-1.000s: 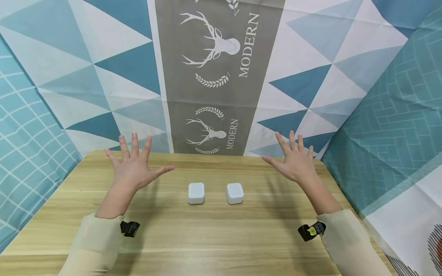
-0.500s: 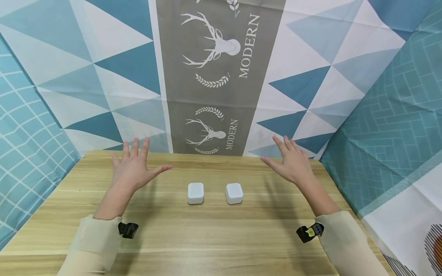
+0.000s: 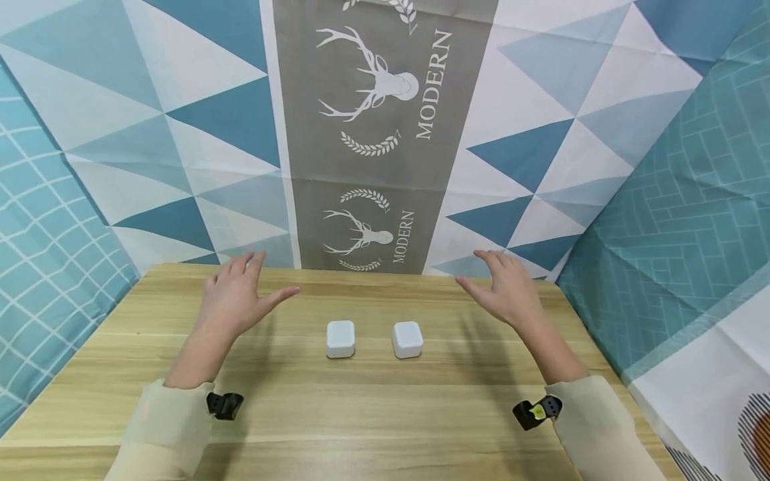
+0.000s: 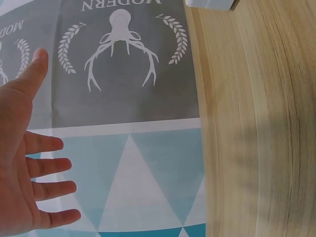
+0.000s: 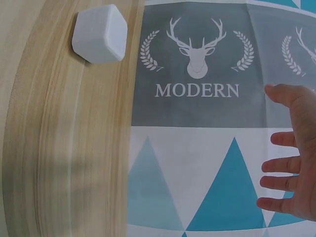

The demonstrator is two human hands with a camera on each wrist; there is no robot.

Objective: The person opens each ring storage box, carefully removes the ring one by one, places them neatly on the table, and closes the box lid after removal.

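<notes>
Two small white blocks with rounded edges stand apart near the middle of the wooden table: the left block [image 3: 340,339] and the right block [image 3: 408,340]. Over the table's left side my left hand [image 3: 233,297] hovers with its thumb held out and its fingers bent a little forward. My right hand [image 3: 504,287] mirrors it above the right side. Neither hand holds or touches anything. One block [image 5: 100,34] shows whole in the right wrist view, while only the edge of a block [image 4: 211,4] appears at the top of the left wrist view.
The wooden table [image 3: 361,421] ends at a patterned cloth [image 3: 373,160] hanging behind it, printed with deer heads and triangles. Blue gridded cloth [image 3: 48,220] hangs at the left and teal cloth [image 3: 674,227] at the right. Black wrist straps [image 3: 225,405] sit by both sleeves.
Both hands' spread fingers have drawn closer together and bent forward and down, with the fingertips sinking lower in the head view. The two blocks stay where they were.
</notes>
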